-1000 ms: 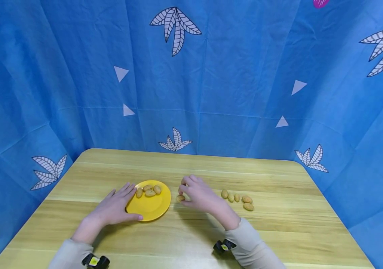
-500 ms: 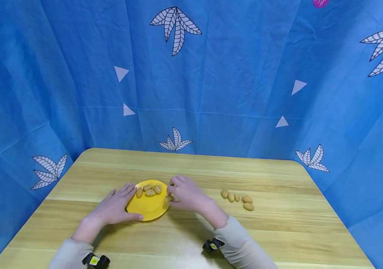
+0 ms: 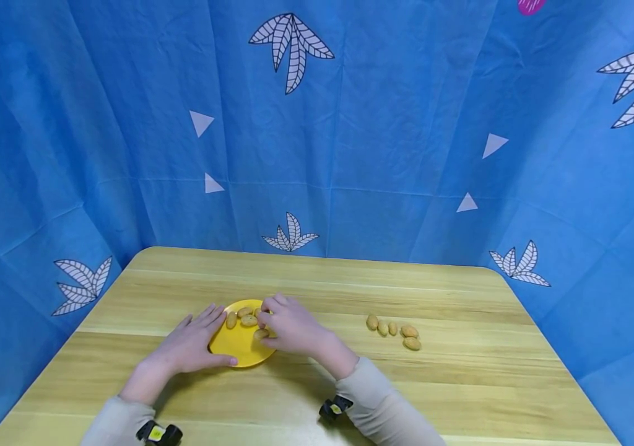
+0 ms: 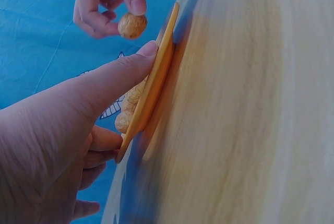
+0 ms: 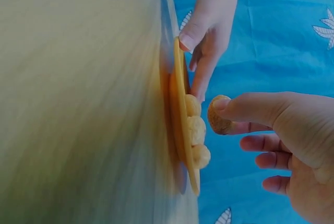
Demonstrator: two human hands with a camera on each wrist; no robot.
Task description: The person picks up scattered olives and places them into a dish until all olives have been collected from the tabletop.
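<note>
A yellow plate [image 3: 239, 352] lies on the wooden table [image 3: 317, 384] with three tan nuts [image 3: 248, 320] on its far half. My left hand [image 3: 204, 337] rests flat against the plate's left side, thumb [image 4: 141, 54] pressed on the near rim [image 4: 156, 78]. My right hand [image 3: 264, 328] hovers over the plate's right half and pinches one nut [image 3: 262, 334] between thumb and fingers. In the right wrist view that nut [image 5: 216, 117] hangs just above the plate [image 5: 180, 104] and the nuts lying on it.
Several more nuts [image 3: 392, 329] lie in a loose group on the table to the right of the plate. Blue patterned cloth [image 3: 350, 124] hangs behind and at both sides of the table.
My right hand has carried the pinched nut leftward, from the table beside the plate to above the plate's right half. The left hand and the plate have stayed put.
</note>
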